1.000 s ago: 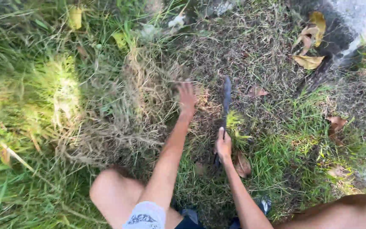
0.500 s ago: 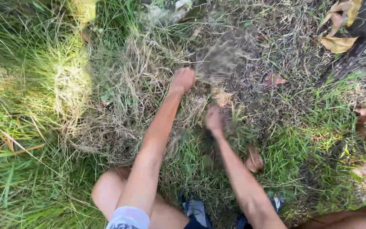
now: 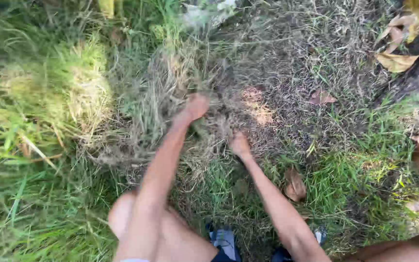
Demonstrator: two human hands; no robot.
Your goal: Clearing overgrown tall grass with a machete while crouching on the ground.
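Since the earlier frame, your left hand (image 3: 196, 106) has dropped a little lower and leftward and now sits at the centre of the frame, closed on a clump of dry grass (image 3: 170, 92) that rises to its upper left; your right hand (image 3: 239, 144) has also sunk slightly, just below and right of centre. Item: the long dark blade seen a second ago in your right hand no longer shows; motion blur hides the fingers, so you cannot tell whether that hand is closed on anything. Item: a mat of loose cut straw (image 3: 204, 145) lies between and under both hands, touching them. Item: a sunlit tuft of tall green grass (image 3: 49, 97) fills the left of the frame, well apart from the hands. Item: a patch of bare dry ground (image 3: 287, 68) covers the upper centre and right. Item: one brown fallen leaf (image 3: 294, 185) lies just beside your right forearm, lower right of centre; a smaller reddish leaf (image 3: 322, 97) lies right of centre. Item: several yellow leaves (image 3: 397, 62) sit in the upper right corner. Item: your bare knee (image 3: 127, 218) shows at lower left, your shoes (image 3: 224, 241) at the bottom edge.
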